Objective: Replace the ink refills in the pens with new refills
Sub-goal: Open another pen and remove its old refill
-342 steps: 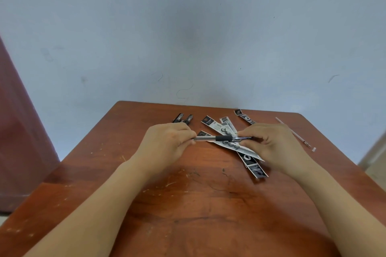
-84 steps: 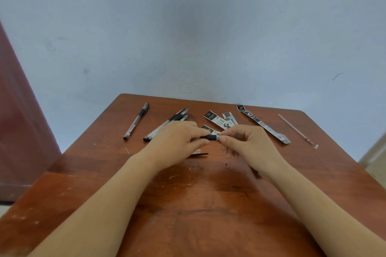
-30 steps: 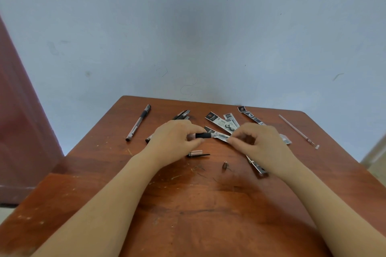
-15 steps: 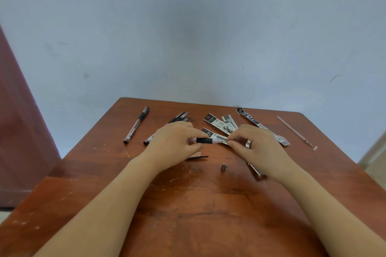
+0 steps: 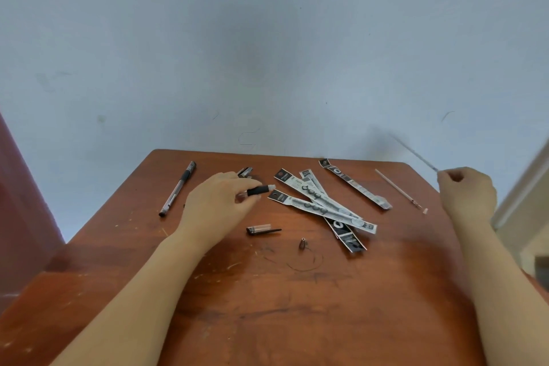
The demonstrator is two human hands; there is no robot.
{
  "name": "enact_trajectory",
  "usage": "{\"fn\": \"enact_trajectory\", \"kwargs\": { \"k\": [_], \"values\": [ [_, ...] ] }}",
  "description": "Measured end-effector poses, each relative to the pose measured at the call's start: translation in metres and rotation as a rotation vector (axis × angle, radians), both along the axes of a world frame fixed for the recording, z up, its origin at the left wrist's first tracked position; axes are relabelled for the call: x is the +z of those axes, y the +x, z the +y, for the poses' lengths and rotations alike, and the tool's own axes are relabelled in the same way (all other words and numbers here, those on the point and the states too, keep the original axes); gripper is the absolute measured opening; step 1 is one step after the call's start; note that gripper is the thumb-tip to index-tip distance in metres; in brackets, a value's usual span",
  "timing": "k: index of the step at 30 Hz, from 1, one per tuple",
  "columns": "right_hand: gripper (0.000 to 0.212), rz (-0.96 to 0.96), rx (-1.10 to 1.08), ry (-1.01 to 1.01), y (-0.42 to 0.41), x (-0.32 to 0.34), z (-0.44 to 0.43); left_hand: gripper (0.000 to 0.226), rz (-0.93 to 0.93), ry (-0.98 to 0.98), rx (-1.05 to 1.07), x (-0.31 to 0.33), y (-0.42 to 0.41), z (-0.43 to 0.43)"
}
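Soft, even light fills the room, bright enough but flat, with no hard glare. The wall (image 5: 267, 38) is shaded darker in a patch at its middle and paler toward the sides. On the table (image 5: 267, 321) the hands cast only faint, fuzzy shadows, and the near wood has a dull sheen. The right hand (image 5: 466, 193) is smeared, and the thin refill (image 5: 413, 151) it holds is a blurred streak. The table's edges splay outward near the corners.
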State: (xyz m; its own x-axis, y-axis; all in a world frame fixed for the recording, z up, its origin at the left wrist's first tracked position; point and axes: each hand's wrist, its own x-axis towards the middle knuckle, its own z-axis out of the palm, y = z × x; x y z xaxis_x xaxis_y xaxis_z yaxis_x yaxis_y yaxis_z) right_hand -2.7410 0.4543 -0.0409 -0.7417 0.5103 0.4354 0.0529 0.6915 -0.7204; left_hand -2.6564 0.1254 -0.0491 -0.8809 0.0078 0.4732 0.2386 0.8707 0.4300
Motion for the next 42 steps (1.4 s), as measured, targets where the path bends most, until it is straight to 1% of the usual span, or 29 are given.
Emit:
{"fn": "enact_trajectory", "kwargs": {
  "k": [2, 4, 8, 13, 28, 31, 34, 37, 39, 40, 42],
  "values": [
    [0.02, -0.082, -0.107, 0.008, -0.009, -0.012, 0.016, 0.029, -0.004, 0.006, -0.01, -0.001, 0.0, 0.0],
    [0.021, -0.182, -0.147, 0.043, -0.016, -0.024, 0.026, 0.028, -0.01, 0.007, -0.02, -0.002, 0.0, -0.001],
    [0.021, -0.321, -0.159, 0.063, -0.023, -0.034, 0.032, 0.028, -0.005, 0.01, -0.038, -0.002, 0.0, -0.001],
    [0.019, -0.4, -0.152, 0.034, -0.027, -0.042, 0.031, 0.029, 0.0, 0.011, -0.043, -0.002, 0.0, -0.001],
    [0.017, -0.461, -0.18, 0.04, -0.027, -0.039, 0.026, 0.029, -0.021, 0.042, -0.046, -0.001, 0.002, 0.0],
    [0.018, -0.39, -0.165, 0.074, -0.022, -0.033, 0.021, 0.029, -0.032, 0.045, -0.053, 0.0, 0.002, 0.0],
    [0.022, -0.183, -0.076, 0.163, -0.015, -0.021, 0.004, 0.028, -0.032, 0.051, -0.078, 0.003, 0.004, 0.002],
    [0.027, -0.031, 0.141, 0.263, -0.006, -0.012, -0.031, 0.027, -0.018, 0.07, -0.109, 0.007, 0.006, 0.004],
    [0.034, -0.011, 0.332, 0.316, 0.004, -0.009, -0.062, 0.027, -0.009, 0.103, -0.136, 0.008, 0.008, 0.004],
    [0.033, -0.024, 0.421, 0.33, 0.01, -0.01, -0.077, 0.027, -0.008, 0.13, -0.157, 0.01, 0.01, 0.004],
    [0.022, -0.08, 0.538, 0.37, 0.017, -0.014, -0.097, 0.028, -0.03, 0.176, -0.213, 0.011, 0.013, 0.002]
  ]
}}
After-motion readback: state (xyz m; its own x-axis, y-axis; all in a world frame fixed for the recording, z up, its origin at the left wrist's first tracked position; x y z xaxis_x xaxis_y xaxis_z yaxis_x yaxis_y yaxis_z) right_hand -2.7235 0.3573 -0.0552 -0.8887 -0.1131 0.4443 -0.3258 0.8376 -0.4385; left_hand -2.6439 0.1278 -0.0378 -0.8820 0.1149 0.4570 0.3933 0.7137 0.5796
